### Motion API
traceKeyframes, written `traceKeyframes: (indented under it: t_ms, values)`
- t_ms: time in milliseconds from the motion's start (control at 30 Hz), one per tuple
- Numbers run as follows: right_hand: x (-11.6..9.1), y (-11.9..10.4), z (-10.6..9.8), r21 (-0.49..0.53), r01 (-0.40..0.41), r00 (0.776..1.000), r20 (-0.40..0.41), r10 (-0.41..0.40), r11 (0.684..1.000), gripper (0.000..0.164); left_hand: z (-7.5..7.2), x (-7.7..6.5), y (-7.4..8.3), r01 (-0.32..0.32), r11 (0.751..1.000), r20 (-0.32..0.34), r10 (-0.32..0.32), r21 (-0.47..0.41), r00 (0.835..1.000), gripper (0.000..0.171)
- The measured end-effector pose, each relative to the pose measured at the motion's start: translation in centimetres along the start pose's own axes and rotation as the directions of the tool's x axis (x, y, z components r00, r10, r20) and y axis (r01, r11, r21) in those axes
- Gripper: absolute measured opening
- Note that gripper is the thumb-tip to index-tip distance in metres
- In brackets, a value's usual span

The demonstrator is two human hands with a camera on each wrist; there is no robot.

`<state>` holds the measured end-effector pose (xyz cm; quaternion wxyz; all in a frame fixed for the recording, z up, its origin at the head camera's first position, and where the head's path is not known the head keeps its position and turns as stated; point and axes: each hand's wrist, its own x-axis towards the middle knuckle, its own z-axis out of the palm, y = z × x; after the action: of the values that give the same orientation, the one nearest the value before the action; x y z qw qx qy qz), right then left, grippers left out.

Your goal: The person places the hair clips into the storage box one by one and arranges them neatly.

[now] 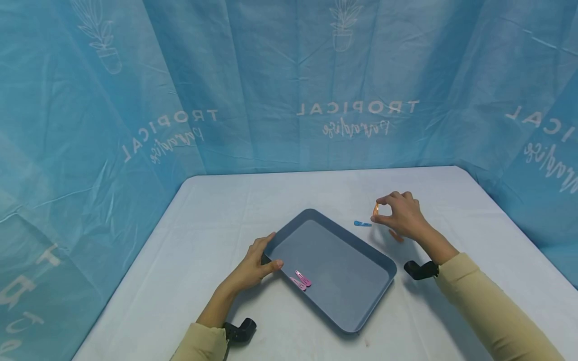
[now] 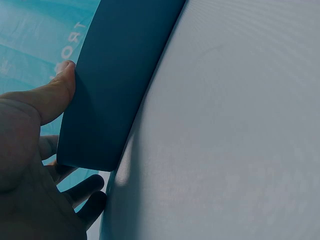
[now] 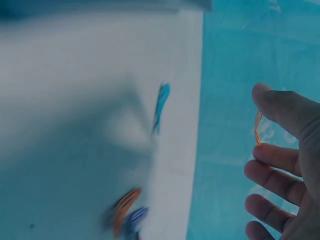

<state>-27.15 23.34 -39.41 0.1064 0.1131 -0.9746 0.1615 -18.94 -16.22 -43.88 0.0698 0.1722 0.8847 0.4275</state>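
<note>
An orange hair clip (image 1: pixel 376 209) is pinched between the thumb and index finger of my right hand (image 1: pixel 404 215), raised above the table. Below that hand lie a blue hair clip (image 1: pixel 363 223) and a darker orange one (image 1: pixel 396 235). The right wrist view also has a purplish clip (image 3: pixel 136 220) beside the orange one, partly cut off. My left hand (image 1: pixel 253 265) holds the left corner of a grey tray (image 1: pixel 334 265), thumb at the rim, other fingers around the corner. Inside the tray, near its left side, are two pink hair clips (image 1: pixel 300 281).
A white cloth covers the table (image 1: pixel 226 210). Blue printed curtains (image 1: pixel 280 90) hang behind it and along both sides. Each wrist wears a black camera mount (image 1: pixel 421 271).
</note>
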Motion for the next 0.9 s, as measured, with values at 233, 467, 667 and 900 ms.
traceKeyframes:
  t_ms: [233, 467, 667, 900]
  values:
    - [-0.2, -2.3, -0.9, 0.038, 0.111, 0.993, -0.048, -0.109, 0.993, 0.052, -0.1, -0.1, 0.1, 0.002, 1.0, 0.001, -0.002, -0.006, 1.0, 0.081]
    - [-0.6, -4.5, -1.4, 0.079, 0.204, 0.978, -0.051, -0.2, 0.976, 0.052, -0.1, -0.1, 0.1, 0.005, 1.0, 0.002, -0.005, -0.005, 1.0, 0.081]
    - [-1.0, -6.3, -0.9, 0.108, 0.28, 0.96, -0.046, -0.277, 0.954, 0.052, 0.0, -0.1, 0.1, -0.002, 1.0, 0.001, 0.002, -0.007, 1.0, 0.08]
    - [-1.5, -8.0, -0.2, 0.119, 0.356, 0.935, -0.05, -0.352, 0.927, 0.052, 0.0, -0.1, 0.1, 0.001, 1.0, -0.001, -0.001, -0.008, 1.0, 0.08]
